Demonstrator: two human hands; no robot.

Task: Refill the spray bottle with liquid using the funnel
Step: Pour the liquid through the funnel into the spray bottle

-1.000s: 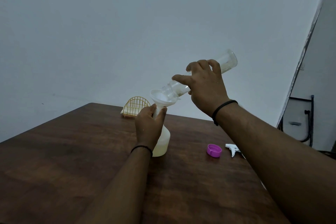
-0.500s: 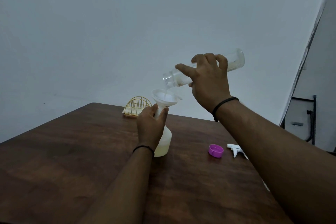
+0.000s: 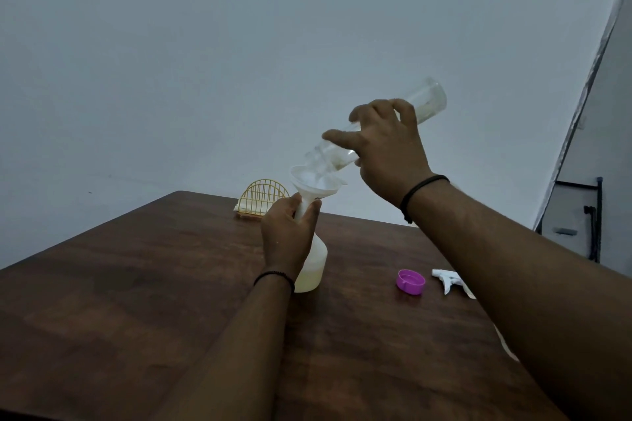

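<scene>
Pouring is underway: the right hand [image 3: 386, 150] grips the tilted clear bottle [image 3: 424, 106] over the funnel [image 3: 316, 181], the left hand [image 3: 287, 236] holding the spray bottle [image 3: 313, 270] neck. Next, tip steeper.

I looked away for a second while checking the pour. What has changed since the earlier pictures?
The right hand has tipped the clear bottle more steeply, base raised, bringing its mouth back down to the funnel after it had lifted away half a second ago. The left hand still grips the spray bottle by its neck. The purple cap, spray head and yellow rack have not moved.
</scene>
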